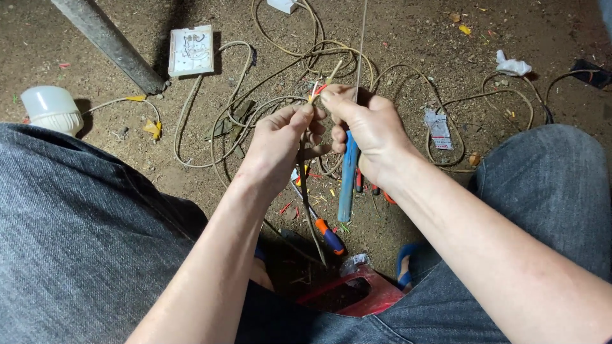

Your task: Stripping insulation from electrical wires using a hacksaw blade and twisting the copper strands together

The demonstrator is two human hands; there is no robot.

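My left hand [280, 143] and my right hand [366, 127] meet above the dirt floor, fingertips pinching the stripped end of a beige cable [313, 92] with red and pale wire strands showing. The cable hangs down from my left hand between my knees. My right hand also grips a blue-handled tool [347, 175] that points down from the palm. A thin wire [362, 38] runs up from the hands to the top edge.
Tangled beige cables [268, 83] loop over the dirt. A white switch plate [191, 50] and a grey pipe [108, 41] lie at upper left, a white bulb [51, 108] at left. An orange-and-blue screwdriver [329, 237] and a red object [363, 293] lie below the hands.
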